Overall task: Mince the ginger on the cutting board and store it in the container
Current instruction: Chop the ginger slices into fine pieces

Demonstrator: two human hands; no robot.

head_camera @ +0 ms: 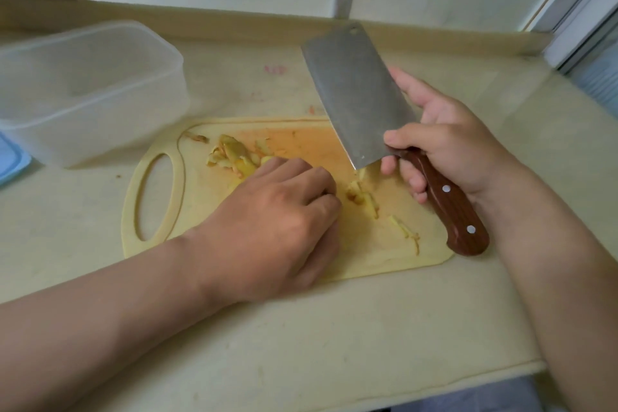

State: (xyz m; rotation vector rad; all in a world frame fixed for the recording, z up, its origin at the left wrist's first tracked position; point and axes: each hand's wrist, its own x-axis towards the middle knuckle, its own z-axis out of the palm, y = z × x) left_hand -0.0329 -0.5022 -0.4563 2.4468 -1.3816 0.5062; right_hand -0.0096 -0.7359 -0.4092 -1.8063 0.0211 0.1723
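Observation:
A yellow cutting board (200, 197) lies on the counter with ginger slices and peel (234, 152) near its far side and thin ginger strips (364, 199) toward the right. My left hand (284, 224) rests on the board with curled fingers over some ginger; what it holds is hidden. My right hand (444, 144) grips the wooden handle of a cleaver (354, 90), whose blade is lifted above the board and tilted, its heel just over the strips. A clear plastic container (90, 90) stands open at the left, beyond the board.
A blue lid (11, 160) lies at the left edge beside the container. The beige counter (301, 338) ends at a low backsplash and white wall behind, and at its front edge near me. A window frame (582, 10) stands at the right.

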